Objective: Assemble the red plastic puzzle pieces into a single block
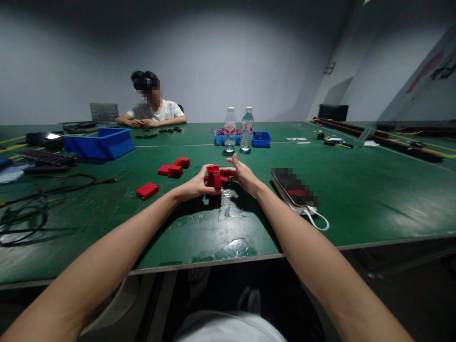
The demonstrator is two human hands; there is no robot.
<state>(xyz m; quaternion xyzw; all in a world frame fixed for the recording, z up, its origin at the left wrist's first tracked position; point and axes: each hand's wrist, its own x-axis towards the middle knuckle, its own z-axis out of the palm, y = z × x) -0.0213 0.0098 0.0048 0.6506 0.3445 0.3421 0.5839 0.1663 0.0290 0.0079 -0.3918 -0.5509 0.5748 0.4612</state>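
Observation:
Over the green table, my left hand (197,184) grips a red block-shaped part (214,176), with the thumb in front of it and the fingers behind. Small dark holes show on the part's upper face, and a piece of it sticks out to the right. My right hand (244,175) is at that right side, thumb raised and fingers stretched towards the part. Its fingertips seem to touch the red part, though they are partly hidden. To the left lie a group of red blocks (174,170) and a single flat red block (147,191).
Two water bottles (230,135) stand ahead, by small blue trays (261,139). A large blue bin (101,143) and black cables (39,204) are at left. A phone (290,187) with a white cable lies at right. Across the table (356,190) sits a person (156,111) wearing a headset.

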